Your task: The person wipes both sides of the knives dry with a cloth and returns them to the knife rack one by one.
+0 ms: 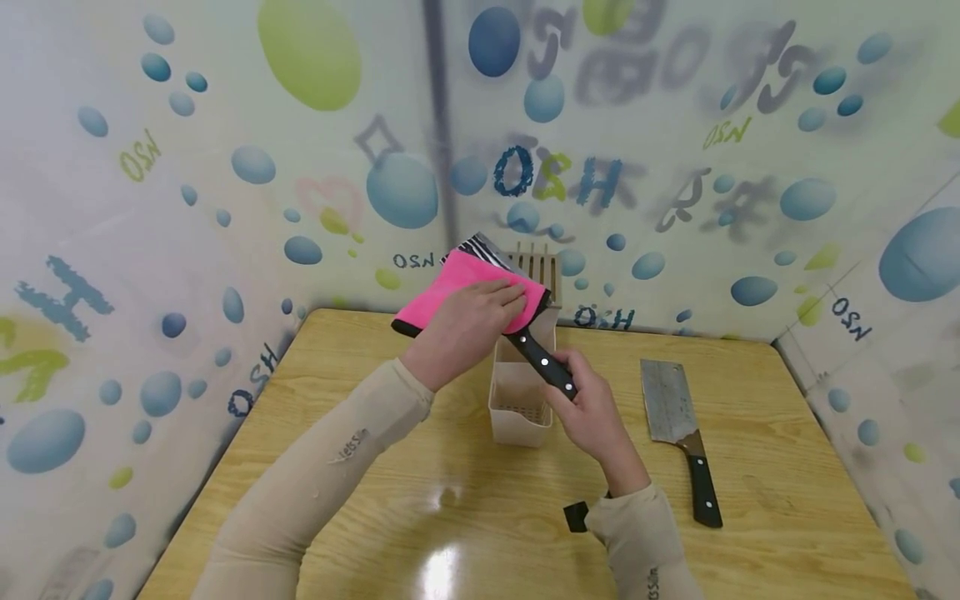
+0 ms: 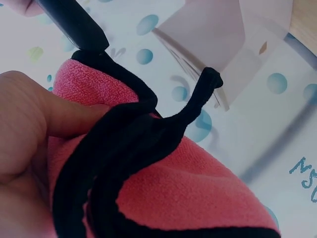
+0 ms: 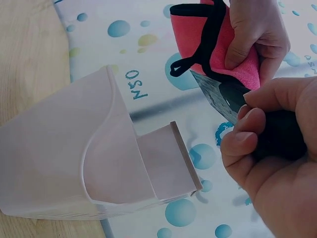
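Note:
My right hand (image 1: 592,412) grips the black riveted handle (image 1: 542,360) of a knife, held up above the table and tilted to the upper left. A pink cloth (image 1: 431,296) with black edging lies folded over the blade. My left hand (image 1: 467,329) holds that cloth against the blade, and in the right wrist view its thumb presses the cloth (image 3: 184,32) from one side. Only a strip of the blade (image 3: 210,94) shows beyond the cloth; the rest is covered. Behind and below the knife stands a beige knife holder (image 1: 519,433), with a slotted top (image 1: 553,271).
A cleaver (image 1: 671,408) with a black handle lies on the wooden table (image 1: 765,467), right of my right hand. A small black piece (image 1: 576,517) shows beside my right wrist. Patterned walls (image 1: 637,125) enclose the table's back and sides.

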Motion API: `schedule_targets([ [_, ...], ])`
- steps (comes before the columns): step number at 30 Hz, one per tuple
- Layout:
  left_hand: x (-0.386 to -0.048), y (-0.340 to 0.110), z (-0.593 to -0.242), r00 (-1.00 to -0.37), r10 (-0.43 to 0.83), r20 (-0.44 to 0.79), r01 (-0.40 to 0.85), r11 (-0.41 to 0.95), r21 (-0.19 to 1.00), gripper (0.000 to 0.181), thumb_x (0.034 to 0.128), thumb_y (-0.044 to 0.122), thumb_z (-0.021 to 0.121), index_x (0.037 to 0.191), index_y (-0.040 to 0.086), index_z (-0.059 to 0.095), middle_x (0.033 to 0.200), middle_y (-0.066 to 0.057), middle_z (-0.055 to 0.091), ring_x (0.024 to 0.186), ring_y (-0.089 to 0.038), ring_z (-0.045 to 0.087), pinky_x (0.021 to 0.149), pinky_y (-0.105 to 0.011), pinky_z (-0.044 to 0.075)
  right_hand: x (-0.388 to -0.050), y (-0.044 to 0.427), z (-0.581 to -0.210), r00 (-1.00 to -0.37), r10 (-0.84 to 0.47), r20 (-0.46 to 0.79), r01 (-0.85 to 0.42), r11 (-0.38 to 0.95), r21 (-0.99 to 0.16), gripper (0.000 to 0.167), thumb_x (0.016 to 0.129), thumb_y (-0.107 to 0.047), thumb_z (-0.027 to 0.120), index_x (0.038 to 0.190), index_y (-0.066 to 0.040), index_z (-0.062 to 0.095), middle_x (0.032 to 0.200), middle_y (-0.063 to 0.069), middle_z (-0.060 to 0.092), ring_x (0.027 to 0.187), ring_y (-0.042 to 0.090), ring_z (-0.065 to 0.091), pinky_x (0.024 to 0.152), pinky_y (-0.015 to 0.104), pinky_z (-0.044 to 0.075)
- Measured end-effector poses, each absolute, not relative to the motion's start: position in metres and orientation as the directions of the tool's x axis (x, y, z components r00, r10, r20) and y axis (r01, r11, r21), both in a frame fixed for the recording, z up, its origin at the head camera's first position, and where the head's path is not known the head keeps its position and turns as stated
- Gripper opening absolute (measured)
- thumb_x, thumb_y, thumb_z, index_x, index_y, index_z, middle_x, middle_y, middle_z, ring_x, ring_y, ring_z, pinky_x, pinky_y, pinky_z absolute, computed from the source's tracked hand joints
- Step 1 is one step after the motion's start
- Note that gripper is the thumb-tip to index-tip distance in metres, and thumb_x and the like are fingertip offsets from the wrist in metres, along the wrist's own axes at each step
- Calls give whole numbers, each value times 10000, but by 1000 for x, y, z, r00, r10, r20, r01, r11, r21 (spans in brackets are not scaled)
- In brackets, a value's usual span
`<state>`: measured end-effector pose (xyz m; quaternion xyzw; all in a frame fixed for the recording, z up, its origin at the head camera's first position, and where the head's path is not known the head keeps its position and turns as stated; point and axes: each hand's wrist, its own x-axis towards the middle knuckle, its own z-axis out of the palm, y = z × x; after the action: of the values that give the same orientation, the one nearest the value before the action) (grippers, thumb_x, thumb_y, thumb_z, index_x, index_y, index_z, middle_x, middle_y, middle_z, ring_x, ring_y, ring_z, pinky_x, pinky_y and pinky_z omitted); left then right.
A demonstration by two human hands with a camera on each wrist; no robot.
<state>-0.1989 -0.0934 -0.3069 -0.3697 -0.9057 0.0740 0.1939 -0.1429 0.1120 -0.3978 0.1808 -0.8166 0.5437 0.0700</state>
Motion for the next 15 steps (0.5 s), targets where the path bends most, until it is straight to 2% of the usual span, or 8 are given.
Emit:
schedule_targets([
  [7,-204,-97,-305,-681,671,292,626,741,-242,425,985,22,666,1408,54,639,1392,-102,662,1314,-234,618,1119,-370,483,-142,112,-399,-923,-225,313,-376,345,-860,279,978,-29,639,1252,-11,589,1076,199,640,867,274,572,663,292,478],
  [15,-215,-104,-305,-711,644,283,614,764,-197,473,953,-65,619,1413,46,632,1412,-106,647,1328,-247,607,1130,-378,479,-140,112,-399,-924,-221,313,-374,340,-863,288,973,-9,637,1258,-9,598,1079,195,641,877,268,572,671,291,471],
])
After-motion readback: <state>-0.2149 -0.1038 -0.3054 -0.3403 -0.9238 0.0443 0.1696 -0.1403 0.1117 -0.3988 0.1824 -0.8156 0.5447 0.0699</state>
